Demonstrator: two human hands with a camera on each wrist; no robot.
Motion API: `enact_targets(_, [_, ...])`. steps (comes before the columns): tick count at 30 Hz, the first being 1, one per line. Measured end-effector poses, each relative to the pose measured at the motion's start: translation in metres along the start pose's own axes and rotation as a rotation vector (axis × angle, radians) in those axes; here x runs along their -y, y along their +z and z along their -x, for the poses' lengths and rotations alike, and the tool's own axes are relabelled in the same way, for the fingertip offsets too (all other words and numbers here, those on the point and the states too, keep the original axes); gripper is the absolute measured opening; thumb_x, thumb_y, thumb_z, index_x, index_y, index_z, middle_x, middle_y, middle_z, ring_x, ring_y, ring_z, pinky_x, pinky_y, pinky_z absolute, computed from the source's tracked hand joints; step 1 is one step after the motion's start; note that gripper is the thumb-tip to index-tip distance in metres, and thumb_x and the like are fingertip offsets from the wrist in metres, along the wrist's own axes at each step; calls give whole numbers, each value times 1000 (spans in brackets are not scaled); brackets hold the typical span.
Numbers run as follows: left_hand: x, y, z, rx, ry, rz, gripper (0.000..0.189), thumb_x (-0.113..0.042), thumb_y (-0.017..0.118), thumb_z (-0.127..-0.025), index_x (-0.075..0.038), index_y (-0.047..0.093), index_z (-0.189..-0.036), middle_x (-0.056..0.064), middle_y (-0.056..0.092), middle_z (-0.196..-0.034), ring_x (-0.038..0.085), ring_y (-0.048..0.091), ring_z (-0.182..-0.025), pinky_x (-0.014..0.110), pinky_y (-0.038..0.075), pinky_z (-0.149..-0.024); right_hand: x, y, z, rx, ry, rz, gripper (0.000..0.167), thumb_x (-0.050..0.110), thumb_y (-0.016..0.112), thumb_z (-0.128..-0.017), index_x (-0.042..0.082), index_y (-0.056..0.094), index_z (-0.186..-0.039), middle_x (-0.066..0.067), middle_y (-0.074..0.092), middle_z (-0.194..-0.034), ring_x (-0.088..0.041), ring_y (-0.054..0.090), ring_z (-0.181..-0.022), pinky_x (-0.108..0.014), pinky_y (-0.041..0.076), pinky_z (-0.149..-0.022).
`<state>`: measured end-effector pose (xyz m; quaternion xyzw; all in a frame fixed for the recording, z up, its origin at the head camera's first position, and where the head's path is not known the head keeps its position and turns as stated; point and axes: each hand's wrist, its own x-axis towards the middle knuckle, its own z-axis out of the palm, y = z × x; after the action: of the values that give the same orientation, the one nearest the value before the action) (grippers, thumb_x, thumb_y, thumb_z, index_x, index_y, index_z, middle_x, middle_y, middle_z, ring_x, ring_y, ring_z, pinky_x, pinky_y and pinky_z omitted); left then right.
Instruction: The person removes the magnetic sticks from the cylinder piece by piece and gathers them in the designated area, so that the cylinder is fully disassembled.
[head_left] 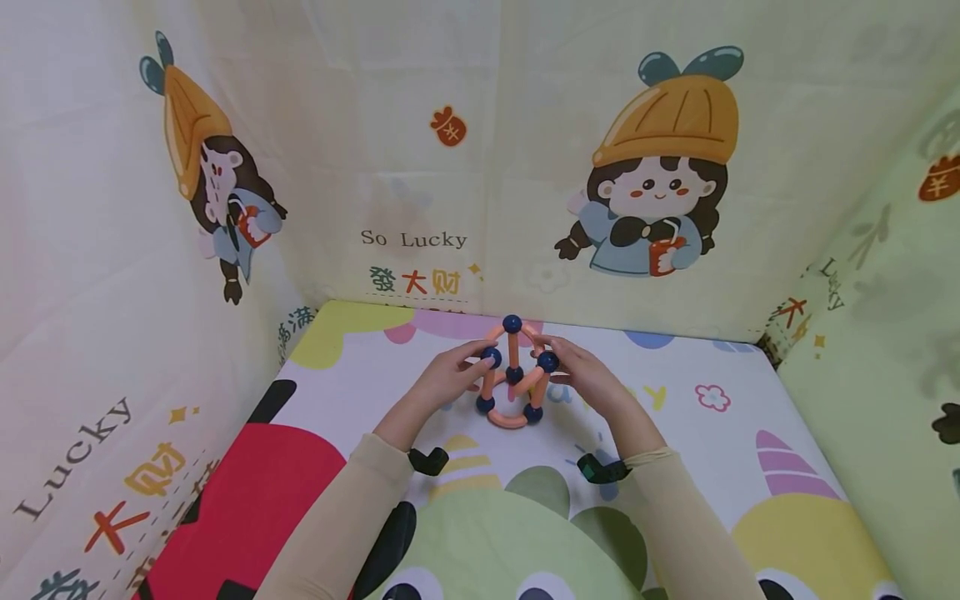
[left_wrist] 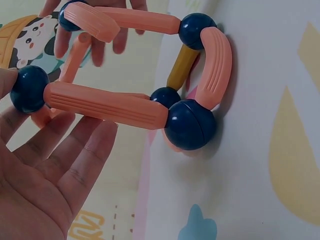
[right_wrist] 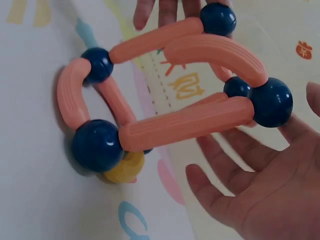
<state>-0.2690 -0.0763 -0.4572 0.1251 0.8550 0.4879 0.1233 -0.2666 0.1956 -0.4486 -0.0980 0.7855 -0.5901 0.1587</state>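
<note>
A frame of orange building rods (head_left: 513,350) and dark blue balls stands on the table between the two hands. My left hand (head_left: 442,379) pinches the upper left ball (left_wrist: 30,90), thumb on one side and index finger behind. At the upper right ball (right_wrist: 271,102), my right hand (head_left: 588,379) has its index finger against it; the thumb stands a little apart and the other fingers are extended. From that ball a curved rod (right_wrist: 217,52) reaches leftward, its far end free. A yellow rod (left_wrist: 182,68) runs between lower balls.
The table (head_left: 675,367) wears a cartoon-print cover. Printed cloth walls (head_left: 525,167) rise along the back and both sides, with the frame standing towards the table's back edge. Dark wrist straps (head_left: 602,468) show at both cuffs.
</note>
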Motion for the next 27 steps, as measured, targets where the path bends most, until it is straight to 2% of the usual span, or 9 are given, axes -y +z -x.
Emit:
enact_targets(3, [0, 0, 0, 4, 2, 1, 45, -52, 57, -96, -47, 49, -140, -6, 55, -142, 21, 63, -117, 40, 59, -85, -2, 1, -3, 7, -17, -59, 54, 59, 39, -101, 27, 53, -141, -6, 56, -140, -23, 48, -135, -50, 40, -112])
enact_targets(7, [0, 0, 0, 6, 10, -7, 46, -51, 57, -96, -46, 49, -141, -6, 55, -142, 20, 64, -114, 39, 59, -84, 0, 2, -5, -28, -26, -124, 45, 45, 48, -103, 21, 52, -141, -11, 56, -137, -24, 52, -128, -48, 42, -110])
enact_targets(10, [1, -1, 0, 5, 17, -17, 46, -52, 57, -96, -46, 49, -141, -6, 55, -142, 18, 65, -112, 37, 59, -83, 3, 3, -5, -43, -29, -135, 44, 38, 50, -103, 18, 50, -142, -11, 54, -137, -24, 52, -126, -48, 42, -110])
enact_targets(16, [3, -2, 0, 9, 30, -22, 47, -55, 56, -96, -45, 48, -141, -6, 55, -141, 19, 65, -113, 33, 59, -82, 2, 3, -5, -61, -31, -127, 46, 37, 53, -102, 16, 49, -143, -12, 53, -138, -23, 51, -125, -44, 45, -107])
enact_targets(21, [4, -2, -1, 6, 19, -19, 46, -56, 55, -95, -48, 49, -140, -6, 57, -140, 20, 63, -117, 35, 59, -84, -1, 2, -3, -75, -34, -117, 43, 36, 51, -103, 17, 50, -142, -12, 53, -140, -22, 53, -124, -39, 49, -104])
enact_targets(24, [5, -3, -1, 2, 13, -9, 44, -55, 55, -96, -49, 49, -139, -5, 58, -137, 19, 62, -117, 37, 59, -85, -3, 2, -3, -85, -43, -110, 43, 36, 52, -103, 17, 52, -141, -12, 52, -142, -23, 54, -123, -41, 48, -105])
enact_targets(27, [4, -3, -1, 0, 8, 10, 43, -52, 55, -97, -49, 49, -139, -3, 59, -136, 20, 61, -118, 39, 59, -87, -6, 2, -3, -82, -47, -101, 43, 37, 57, -100, 21, 53, -140, -11, 52, -143, -24, 54, -125, -48, 46, -107])
